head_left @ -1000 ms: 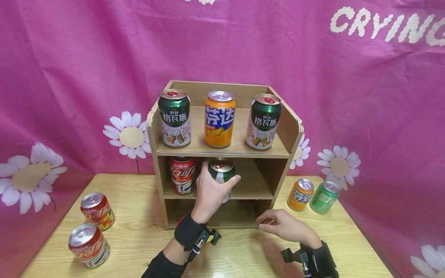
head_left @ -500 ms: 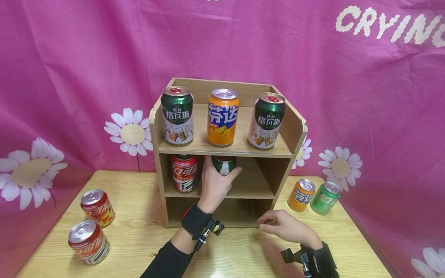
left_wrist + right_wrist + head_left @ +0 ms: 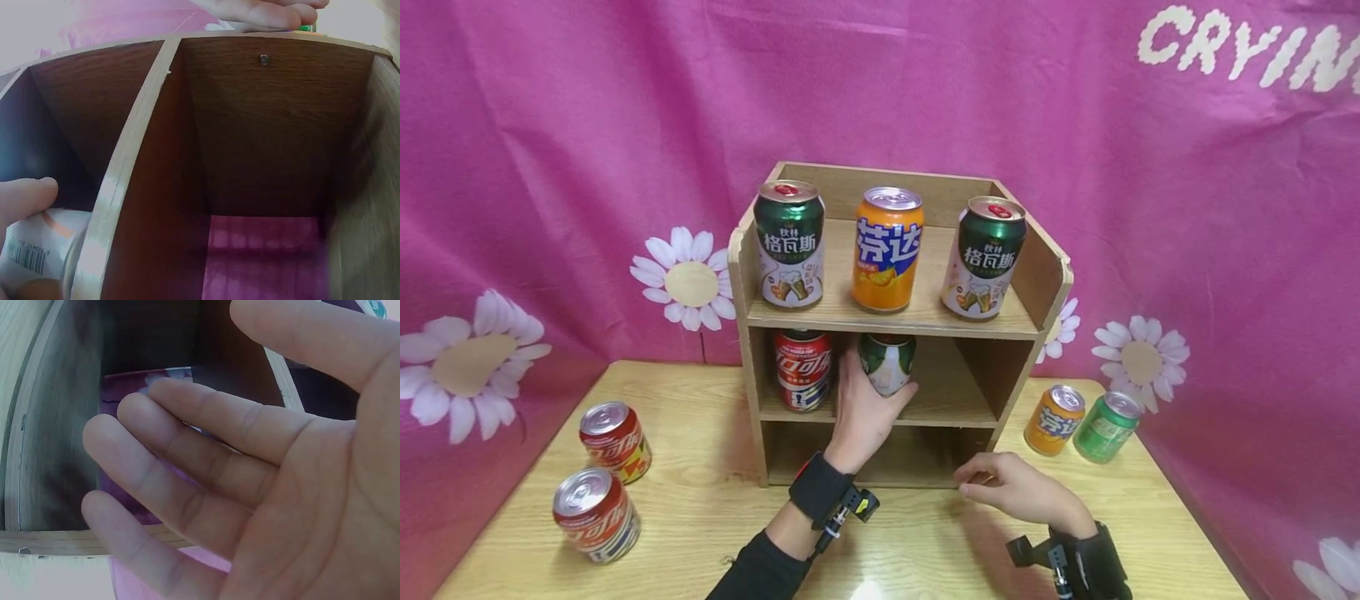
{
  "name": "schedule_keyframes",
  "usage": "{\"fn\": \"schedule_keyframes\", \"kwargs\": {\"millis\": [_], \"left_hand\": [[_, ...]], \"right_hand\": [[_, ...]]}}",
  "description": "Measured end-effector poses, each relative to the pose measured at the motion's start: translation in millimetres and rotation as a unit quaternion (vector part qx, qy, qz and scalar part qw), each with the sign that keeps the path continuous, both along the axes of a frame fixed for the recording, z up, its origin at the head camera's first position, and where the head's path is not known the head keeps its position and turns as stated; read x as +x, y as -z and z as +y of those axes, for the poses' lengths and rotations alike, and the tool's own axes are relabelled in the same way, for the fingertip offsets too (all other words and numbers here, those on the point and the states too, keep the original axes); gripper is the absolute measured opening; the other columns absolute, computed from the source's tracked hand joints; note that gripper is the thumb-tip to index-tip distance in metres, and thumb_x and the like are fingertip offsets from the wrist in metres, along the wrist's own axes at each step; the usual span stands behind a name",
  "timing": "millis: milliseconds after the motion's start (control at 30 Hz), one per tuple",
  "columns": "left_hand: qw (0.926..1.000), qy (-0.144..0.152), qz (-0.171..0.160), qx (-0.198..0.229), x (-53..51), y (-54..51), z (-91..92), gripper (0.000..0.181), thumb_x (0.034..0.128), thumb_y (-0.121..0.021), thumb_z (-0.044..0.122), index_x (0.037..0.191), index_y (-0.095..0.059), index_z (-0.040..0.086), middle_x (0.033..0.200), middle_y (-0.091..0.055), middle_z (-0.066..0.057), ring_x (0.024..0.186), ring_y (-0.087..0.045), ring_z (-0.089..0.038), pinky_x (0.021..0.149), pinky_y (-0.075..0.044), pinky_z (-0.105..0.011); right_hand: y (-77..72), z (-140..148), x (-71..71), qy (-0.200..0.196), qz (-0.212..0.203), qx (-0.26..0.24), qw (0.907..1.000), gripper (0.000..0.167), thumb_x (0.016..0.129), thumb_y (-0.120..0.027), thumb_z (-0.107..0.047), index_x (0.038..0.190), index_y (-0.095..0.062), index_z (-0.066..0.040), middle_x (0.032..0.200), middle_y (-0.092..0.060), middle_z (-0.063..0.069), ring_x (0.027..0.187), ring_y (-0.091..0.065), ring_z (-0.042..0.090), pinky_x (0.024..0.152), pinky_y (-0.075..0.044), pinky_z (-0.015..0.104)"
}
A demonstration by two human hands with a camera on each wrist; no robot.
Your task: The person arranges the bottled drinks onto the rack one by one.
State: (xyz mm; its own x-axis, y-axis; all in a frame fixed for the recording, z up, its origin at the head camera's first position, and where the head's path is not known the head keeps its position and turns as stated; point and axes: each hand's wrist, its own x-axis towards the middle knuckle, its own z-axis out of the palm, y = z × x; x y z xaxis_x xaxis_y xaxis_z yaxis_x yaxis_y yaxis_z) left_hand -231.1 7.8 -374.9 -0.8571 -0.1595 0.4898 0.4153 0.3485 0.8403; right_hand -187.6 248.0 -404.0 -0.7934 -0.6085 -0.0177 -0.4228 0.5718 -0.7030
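Observation:
In the head view my left hand (image 3: 867, 412) grips a green-and-white drink can (image 3: 887, 367) in the middle compartment of the wooden shelf (image 3: 752, 358). The thumb lies along the can's right side; the hand hides much of its lower part. A barcode shows on this can (image 3: 34, 256) in the left wrist view. Left of it, on the same board, stands a red cola can (image 3: 803, 371). My right hand (image 3: 1018, 492) holds nothing, its fingers loosely bent near the shelf's lower right corner. The right wrist view shows its bare palm (image 3: 300, 506).
On the top board stand two green-and-white cans (image 3: 790, 246) (image 3: 985, 258) with an orange soda can (image 3: 887, 250) between them. Two red cans (image 3: 616, 442) (image 3: 597, 517) are on the table at left. An orange can (image 3: 1054, 421) and a green can (image 3: 1107, 427) stand at right.
The left hand has carried the green-and-white can a little deeper under the top board, and its lid is now mostly hidden. The right hand stays put. The head view has shifted slightly.

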Motion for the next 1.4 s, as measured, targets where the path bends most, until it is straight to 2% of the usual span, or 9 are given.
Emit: {"fn": "schedule_keyframes", "kwargs": {"millis": [233, 367, 567, 933, 1167, 1300, 1400], "left_hand": [[0.9994, 0.026, -0.02, 0.002, 2.7, 4.8, -4.3, 0.091, 0.0726, -0.081, 0.024, 0.143, -0.027, 0.006, 0.127, -0.05, -0.016, 0.113, -0.05, -0.028, 0.094, -0.04, -0.043], [0.9998, 0.018, -0.007, -0.005, 2.1, 3.7, -3.9, 0.094, 0.0741, -0.08, 0.025, 0.146, -0.023, 0.007, 0.131, -0.046, -0.017, 0.116, -0.047, -0.029, 0.096, -0.039, -0.044], [0.9999, -0.009, 0.002, -0.01, 0.9, 1.8, -2.5, 0.1, 0.07, -0.084, 0.027, 0.147, -0.023, 0.007, 0.129, -0.039, -0.021, 0.116, -0.044, -0.034, 0.096, -0.037, -0.047], [0.9999, 0.011, 0.006, -0.011, 0.2, 3.3, -3.6, 0.095, 0.0729, -0.081, 0.023, 0.146, -0.024, 0.005, 0.131, -0.045, -0.019, 0.116, -0.047, -0.031, 0.097, -0.038, -0.045], [0.9999, -0.008, -0.001, -0.008, 0.9, 1.6, -0.6, 0.1, 0.0698, -0.084, 0.027, 0.147, -0.023, 0.009, 0.129, -0.039, -0.021, 0.114, -0.045, -0.033, 0.096, -0.038, -0.047], [0.9998, -0.014, -0.001, -0.013, 0.6, 1.8, -0.1, 0.099, 0.0699, -0.084, 0.027, 0.146, -0.023, 0.007, 0.127, -0.039, -0.022, 0.112, -0.046, -0.034, 0.095, -0.039, -0.047], [0.9998, -0.009, 0.004, -0.018, 0.5, 2.4, -0.6, 0.096, 0.0719, -0.082, 0.025, 0.146, -0.023, 0.006, 0.125, -0.042, -0.022, 0.112, -0.047, -0.034, 0.094, -0.039, -0.048]], "right_hand": [[5.0, 1.3, 1.9, 0.001, 0.006, 0.001, 1.0, 0.024, 0.094, -0.06, -0.026, 0.105, -0.068, -0.007, 0.098, -0.067, -0.001, 0.089, -0.062, 0.01, 0.075, -0.051, 0.027], [2.1, 1.3, 0.3, 0.004, 0.011, 0.001, 0.9999, 0.025, 0.094, -0.059, -0.027, 0.105, -0.067, -0.007, 0.098, -0.067, 0.0, 0.09, -0.062, 0.011, 0.076, -0.052, 0.028], [-3.5, 0.5, 1.1, 0.007, -0.002, 0.002, 1.0, 0.027, 0.095, -0.058, -0.028, 0.107, -0.066, -0.006, 0.1, -0.067, 0.001, 0.091, -0.062, 0.013, 0.076, -0.051, 0.029], [-1.5, 0.1, 0.9, 0.008, 0.005, 0.009, 0.9999, 0.026, 0.094, -0.06, -0.03, 0.106, -0.068, -0.01, 0.099, -0.067, -0.002, 0.091, -0.061, 0.012, 0.076, -0.051, 0.028], [0.5, 0.8, 0.3, 0.009, 0.007, 0.004, 0.9999, 0.025, 0.094, -0.06, -0.03, 0.107, -0.068, -0.009, 0.101, -0.068, 0.004, 0.091, -0.062, 0.012, 0.077, -0.051, 0.03], [0.0, 0.9, 0.8, 0.009, 0.005, 0.001, 0.9999, 0.024, 0.094, -0.06, -0.029, 0.106, -0.068, -0.01, 0.099, -0.068, 0.001, 0.09, -0.062, 0.011, 0.076, -0.051, 0.03], [-1.4, 1.2, 1.2, 0.008, 0.005, 0.001, 1.0, 0.024, 0.093, -0.06, -0.029, 0.105, -0.068, -0.01, 0.098, -0.067, -0.002, 0.089, -0.062, 0.011, 0.076, -0.051, 0.03]]}}
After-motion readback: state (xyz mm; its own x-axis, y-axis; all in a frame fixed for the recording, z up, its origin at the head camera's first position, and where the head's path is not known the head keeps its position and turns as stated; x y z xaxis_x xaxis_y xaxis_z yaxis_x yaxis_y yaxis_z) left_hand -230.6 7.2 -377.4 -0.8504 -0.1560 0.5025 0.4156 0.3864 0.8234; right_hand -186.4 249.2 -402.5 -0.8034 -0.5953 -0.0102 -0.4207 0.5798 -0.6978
